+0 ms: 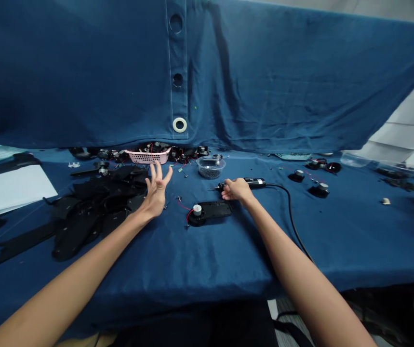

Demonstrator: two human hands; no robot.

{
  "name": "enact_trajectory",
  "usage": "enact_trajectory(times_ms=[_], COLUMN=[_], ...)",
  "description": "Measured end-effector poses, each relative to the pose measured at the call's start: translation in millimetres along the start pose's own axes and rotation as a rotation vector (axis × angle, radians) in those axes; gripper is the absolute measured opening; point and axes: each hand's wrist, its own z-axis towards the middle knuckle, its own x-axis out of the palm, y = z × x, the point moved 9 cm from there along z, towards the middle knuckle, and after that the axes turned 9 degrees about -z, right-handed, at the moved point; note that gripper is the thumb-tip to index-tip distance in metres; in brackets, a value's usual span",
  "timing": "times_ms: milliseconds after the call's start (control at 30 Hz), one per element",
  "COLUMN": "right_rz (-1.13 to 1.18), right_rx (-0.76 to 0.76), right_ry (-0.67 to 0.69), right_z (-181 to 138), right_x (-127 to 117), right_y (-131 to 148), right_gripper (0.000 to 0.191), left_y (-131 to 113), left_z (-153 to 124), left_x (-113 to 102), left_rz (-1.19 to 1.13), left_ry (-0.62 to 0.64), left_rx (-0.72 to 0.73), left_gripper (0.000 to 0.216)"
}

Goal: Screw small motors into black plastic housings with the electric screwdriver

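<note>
My left hand [155, 191] hovers open with fingers spread above the blue cloth, beside a pile of black plastic parts [94, 207] and just short of a pink basket [148, 156]. My right hand [236, 189] is closed around a black corded electric screwdriver [253, 182] lying low over the table. In front of both hands rests a black plastic piece with a small round motor [208, 212] and red wire at its left end. A clear tub of small dark screws [210, 166] stands behind it.
A blue cloth [207, 72] hangs as a wall along the table's back. White paper [7, 188] lies at the left. Small motors and black parts [318, 190] sit at the right. The screwdriver's cable [292, 219] runs toward the near table edge.
</note>
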Motion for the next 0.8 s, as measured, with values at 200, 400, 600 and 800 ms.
enact_trajectory(times_ms=[200,400,600,800], right_rz=[-0.012,-0.061,-0.099,-0.097], right_rx=[-0.065,-0.134,-0.207,-0.258], right_ry=[-0.013,-0.022,-0.04,-0.058], right_z=[0,-1,-14,-19], right_x=[0,1,-1,-2], right_y=[7,13,25,32], right_gripper=[0.033,0.032,0.03,0.027], left_y=[-1,6,3,10], left_z=[0,1,-4,-11], left_x=[-2,6,18,28], left_rz=[0.065,0.32,0.435,0.516], left_ry=[-0.024,0.077,0.223,0.302], left_rx=[0.025,-0.13,-0.052,-0.008], left_gripper=[0.089,0.067,0.039,0.031])
